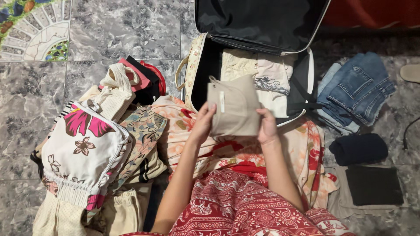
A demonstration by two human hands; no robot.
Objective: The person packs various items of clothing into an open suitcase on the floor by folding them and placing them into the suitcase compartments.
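Head view: left hand [203, 123] and right hand [267, 126] each grip a side of a folded beige garment [234, 107], held up over the near edge of the open suitcase [302, 81], with folded jeans [361, 87] right and a floral pile [83, 148] left.

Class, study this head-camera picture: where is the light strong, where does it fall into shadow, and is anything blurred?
Head view: even, warm light on the folded beige garment held by the left hand and right hand; the open suitcase lid interior and the top right corner sink into shadow; slight softness overall, no glare.
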